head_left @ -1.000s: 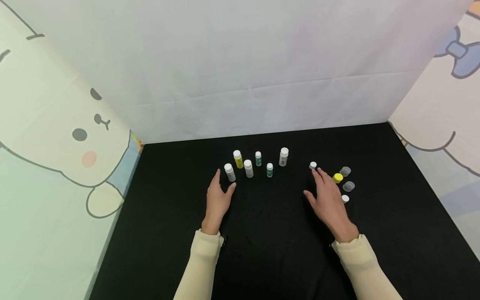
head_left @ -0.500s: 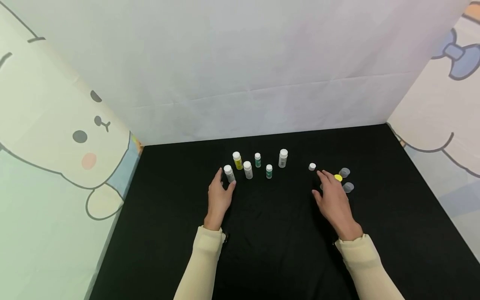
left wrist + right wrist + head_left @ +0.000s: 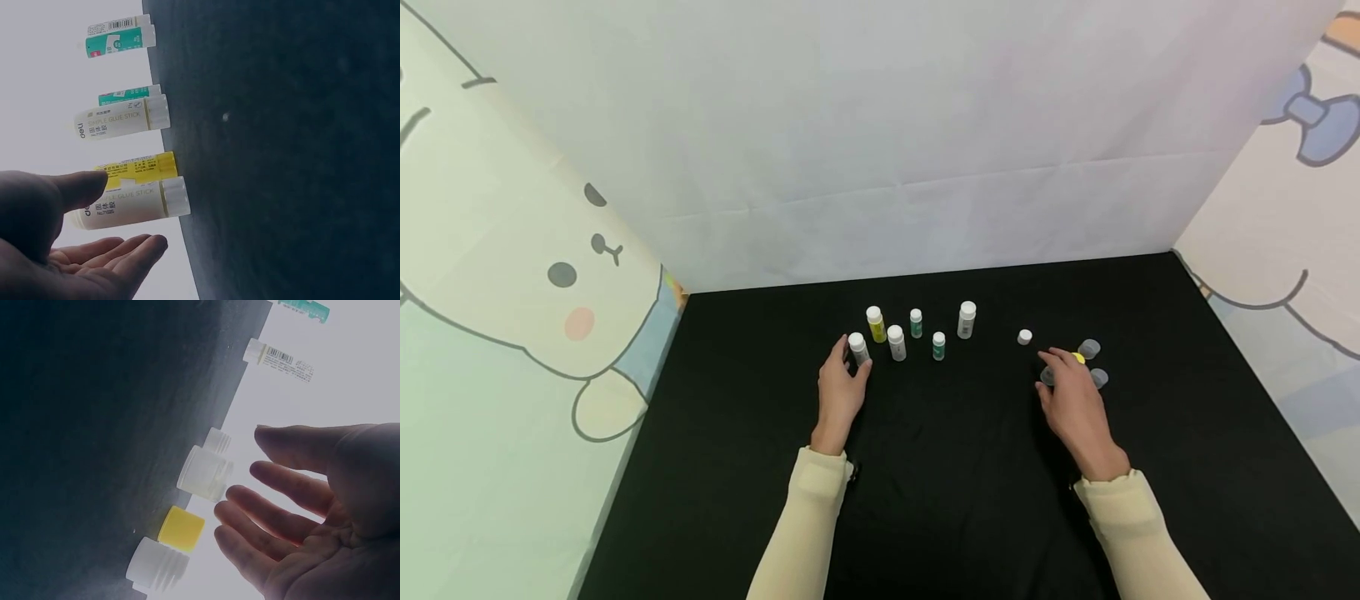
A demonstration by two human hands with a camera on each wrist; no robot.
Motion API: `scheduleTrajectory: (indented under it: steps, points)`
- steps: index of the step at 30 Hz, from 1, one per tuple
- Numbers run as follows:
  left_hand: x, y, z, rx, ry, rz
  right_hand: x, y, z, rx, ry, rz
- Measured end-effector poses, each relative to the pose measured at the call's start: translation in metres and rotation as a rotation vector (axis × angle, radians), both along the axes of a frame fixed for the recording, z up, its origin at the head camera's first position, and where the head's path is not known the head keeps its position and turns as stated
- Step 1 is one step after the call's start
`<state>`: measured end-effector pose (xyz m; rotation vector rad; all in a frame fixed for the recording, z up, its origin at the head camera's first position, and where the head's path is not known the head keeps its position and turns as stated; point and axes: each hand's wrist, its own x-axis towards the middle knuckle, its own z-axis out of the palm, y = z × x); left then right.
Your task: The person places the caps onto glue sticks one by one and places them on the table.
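Note:
My left hand [image 3: 841,392] reaches round a white glue stick [image 3: 857,342], thumb on one side and fingers on the other, without gripping it. In the left wrist view the thumb overlaps the lettered side of that glue stick [image 3: 134,205], and the fingers stretch out beyond it. Close behind it stands a yellow glue stick [image 3: 876,326]. My right hand [image 3: 1077,417] holds nothing; its fingers are spread over a group of loose caps. Nearest its fingertips is a translucent cap [image 3: 1048,377]. A yellow cap [image 3: 1078,358] is partly hidden by the hand.
Another white glue stick [image 3: 897,343], two small green ones [image 3: 938,347] and a further white one [image 3: 967,320] stand upright on the black table [image 3: 955,467]. A small white cap [image 3: 1025,337] lies apart, left of two translucent caps [image 3: 1089,348]. A white wall [image 3: 895,125] rises behind.
My right hand has moved right and slightly nearer me, away from the small white cap, uncovering a translucent cap. The left hand has edged closer round the white glue stick.

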<state>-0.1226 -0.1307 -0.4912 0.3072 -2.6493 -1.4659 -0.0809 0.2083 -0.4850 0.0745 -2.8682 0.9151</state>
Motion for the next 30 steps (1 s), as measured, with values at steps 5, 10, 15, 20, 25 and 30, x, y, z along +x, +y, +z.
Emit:
scheduleTrajectory:
  steps: [5, 10, 15, 20, 25, 30]
  points:
    - [-0.002, 0.001, -0.001, 0.010, 0.003, 0.007, -0.001, 0.002, -0.001, 0.001, -0.002, 0.007]
    - [-0.005, 0.002, -0.002, 0.005, 0.020, 0.010, -0.003, 0.004, -0.001, 0.013, -0.005, 0.030]
    - [-0.007, 0.002, -0.003, -0.011, 0.026, 0.011, -0.005, 0.006, -0.002, 0.030, -0.009, 0.053]
    - [-0.008, 0.002, -0.004, -0.042, 0.022, 0.023, -0.006, 0.008, -0.002, 0.033, 0.005, 0.056]
    - [-0.009, 0.002, -0.003, -0.059, 0.026, 0.038, -0.006, 0.009, -0.001, 0.003, 0.024, 0.042]
    - [-0.009, 0.002, -0.002, -0.066, 0.031, 0.038, -0.007, 0.011, -0.001, -0.027, 0.012, 0.016]
